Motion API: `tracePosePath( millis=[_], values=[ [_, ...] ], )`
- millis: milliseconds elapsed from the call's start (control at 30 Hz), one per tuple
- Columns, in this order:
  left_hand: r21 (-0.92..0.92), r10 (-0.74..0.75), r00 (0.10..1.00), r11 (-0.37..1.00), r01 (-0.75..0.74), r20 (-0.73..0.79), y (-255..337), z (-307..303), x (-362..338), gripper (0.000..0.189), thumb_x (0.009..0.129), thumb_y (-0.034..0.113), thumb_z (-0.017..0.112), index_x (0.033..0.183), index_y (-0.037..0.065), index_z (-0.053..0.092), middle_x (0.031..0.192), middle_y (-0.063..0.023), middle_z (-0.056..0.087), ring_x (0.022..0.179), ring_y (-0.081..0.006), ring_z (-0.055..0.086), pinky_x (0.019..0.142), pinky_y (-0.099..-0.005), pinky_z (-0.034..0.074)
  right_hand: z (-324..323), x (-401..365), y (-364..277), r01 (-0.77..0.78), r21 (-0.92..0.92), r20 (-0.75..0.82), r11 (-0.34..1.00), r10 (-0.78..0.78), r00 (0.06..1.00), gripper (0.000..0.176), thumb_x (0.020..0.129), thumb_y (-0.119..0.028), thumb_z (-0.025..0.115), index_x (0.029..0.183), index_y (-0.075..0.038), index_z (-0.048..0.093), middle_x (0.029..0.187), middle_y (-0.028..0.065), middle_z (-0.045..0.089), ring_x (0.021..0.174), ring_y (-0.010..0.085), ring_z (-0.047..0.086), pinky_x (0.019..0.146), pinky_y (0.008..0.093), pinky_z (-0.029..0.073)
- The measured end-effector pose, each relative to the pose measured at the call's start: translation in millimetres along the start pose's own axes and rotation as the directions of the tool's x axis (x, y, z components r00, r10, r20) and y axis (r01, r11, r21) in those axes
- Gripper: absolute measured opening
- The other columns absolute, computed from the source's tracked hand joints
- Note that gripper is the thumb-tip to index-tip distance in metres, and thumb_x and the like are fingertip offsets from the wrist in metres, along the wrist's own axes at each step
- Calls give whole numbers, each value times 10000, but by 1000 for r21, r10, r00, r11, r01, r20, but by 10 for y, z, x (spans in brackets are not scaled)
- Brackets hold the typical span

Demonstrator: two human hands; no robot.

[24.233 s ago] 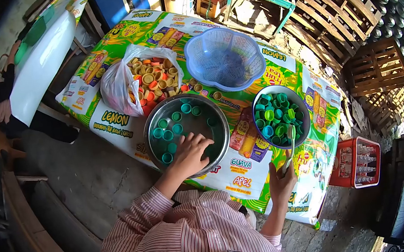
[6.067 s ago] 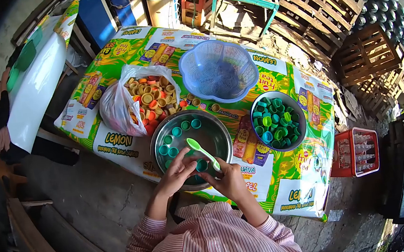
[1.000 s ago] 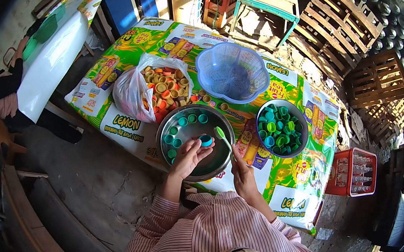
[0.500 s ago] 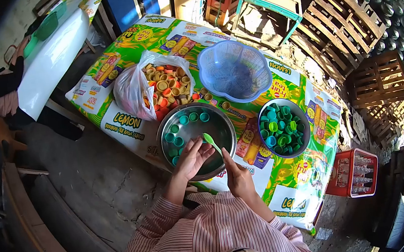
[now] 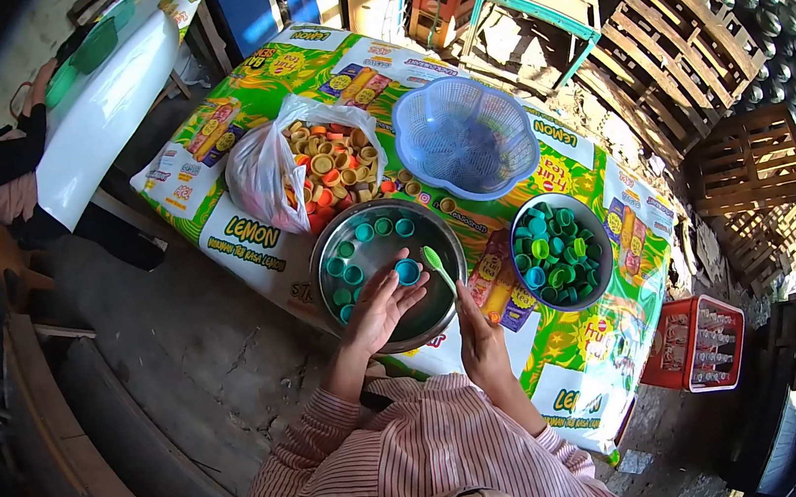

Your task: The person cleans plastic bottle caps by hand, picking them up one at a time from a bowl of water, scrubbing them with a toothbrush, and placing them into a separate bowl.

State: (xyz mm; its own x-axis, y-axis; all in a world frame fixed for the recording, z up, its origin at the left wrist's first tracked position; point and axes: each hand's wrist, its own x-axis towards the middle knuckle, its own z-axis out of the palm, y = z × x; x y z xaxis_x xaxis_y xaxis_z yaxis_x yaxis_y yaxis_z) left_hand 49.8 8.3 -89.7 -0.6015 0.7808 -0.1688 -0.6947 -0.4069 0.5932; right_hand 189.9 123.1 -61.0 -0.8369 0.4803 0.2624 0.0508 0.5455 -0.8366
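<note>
My left hand (image 5: 378, 312) pinches a teal bottle cap (image 5: 408, 271) at its fingertips, with the cap's hollow side facing up. It is over a metal basin (image 5: 315, 244), where several green and teal caps (image 5: 364, 232) lie around the left and far side. At the basin's right edge, my right hand (image 5: 482, 338) grips a thin green toothbrush (image 5: 437, 266) by its handle. The brush head points up and left, a little apart from the cap. To the right, a bowl (image 5: 608, 272) is filled with green and teal caps (image 5: 557, 249).
A white plastic bag (image 5: 255, 177) of orange and tan caps stands behind the basin. Beside it is a blue plastic basket (image 5: 464, 136). A printed sheet covers the table (image 5: 252, 232). At far left another person (image 5: 12, 182) reaches to a green basin (image 5: 95, 47). A red crate (image 5: 673, 344) stands right.
The toothbrush has moved right, away from my left hand. The cap in my left fingers, mostly hidden before, now shows with its hollow side up.
</note>
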Motion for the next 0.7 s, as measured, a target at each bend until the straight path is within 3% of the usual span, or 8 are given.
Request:
tracePosePath(
  millis=[167, 233, 300, 400, 533, 567, 633, 700],
  values=[
    [149, 113, 991, 984, -101, -68, 31, 27, 9, 336, 935, 144, 456, 1260, 60, 444, 1152, -43, 536, 1066, -138, 522, 924, -312, 442, -173, -15, -149, -52, -282, 225, 958, 119, 967, 468, 861, 20, 469, 1311, -100, 419, 865, 216, 625, 748, 336, 633, 651, 344, 491],
    [422, 84, 996, 904, -62, -33, 79, 4, 6, 340, 918, 131, 493, 1249, 60, 459, 1121, -17, 546, 1035, -97, 518, 926, -291, 432, -163, 2, -122, -36, -399, 297, 916, 167, 940, 473, 857, 19, 476, 1309, -111, 424, 846, 210, 626, 722, 338, 631, 626, 355, 492],
    [421, 87, 996, 904, -73, -14, 82, 20, -4, 336, 914, 140, 507, 1239, 64, 473, 1107, -8, 545, 1039, -93, 512, 929, -281, 421, -95, 0, -11, 87, -329, 153, 940, -37, 987, 557, 828, -2, 478, 1350, -159, 363, 686, 166, 592, 519, 303, 578, 480, 415, 447],
    [417, 84, 996, 907, -62, -34, 110, 17, 41, 344, 915, 91, 482, 1254, 50, 446, 1141, -49, 540, 1102, -137, 502, 960, -319, 414, 11, -51, -126, -101, 35, 193, 994, 92, 977, 545, 858, -5, 446, 1375, -117, 313, 703, 202, 591, 482, 291, 555, 486, 359, 450],
    [410, 194, 981, 894, -181, 9, 86, -2, 96, 348, 880, 32, 520, 1222, 43, 460, 1174, -83, 532, 1109, -173, 510, 942, -311, 428, 73, -84, -166, -203, 207, 240, 957, 152, 959, 514, 893, -29, 420, 1385, -109, 294, 620, 121, 544, 411, 205, 479, 468, 311, 431],
    [373, 201, 980, 909, -188, 3, 79, -10, 102, 356, 859, 17, 552, 1206, 42, 474, 1189, -93, 530, 1078, -158, 527, 924, -301, 442, 22, -57, -188, -442, 445, 382, 779, 281, 880, 499, 919, -81, 390, 1397, -147, 261, 596, 59, 457, 400, 155, 396, 427, 271, 364],
    [341, 163, 986, 926, -164, 33, 108, 20, 100, 346, 858, 18, 555, 1194, 42, 475, 1181, -94, 532, 1076, -165, 531, 926, -303, 441, -92, 2, -269, -764, 632, 705, 130, 314, 636, 471, 970, -185, 329, 1420, -221, 195, 547, -64, 282, 377, 56, 229, 344, 192, 232],
    [309, 131, 989, 940, -145, 65, 127, 27, 114, 336, 857, 19, 558, 1182, 43, 476, 1174, -96, 535, 1075, -171, 536, 928, -305, 440, -163, 34, -332, -787, 615, 735, 59, 320, 598, 461, 977, -232, 308, 1417, -276, 178, 572, -53, 262, 394, 36, 181, 349, 184, 166]
  ],
)
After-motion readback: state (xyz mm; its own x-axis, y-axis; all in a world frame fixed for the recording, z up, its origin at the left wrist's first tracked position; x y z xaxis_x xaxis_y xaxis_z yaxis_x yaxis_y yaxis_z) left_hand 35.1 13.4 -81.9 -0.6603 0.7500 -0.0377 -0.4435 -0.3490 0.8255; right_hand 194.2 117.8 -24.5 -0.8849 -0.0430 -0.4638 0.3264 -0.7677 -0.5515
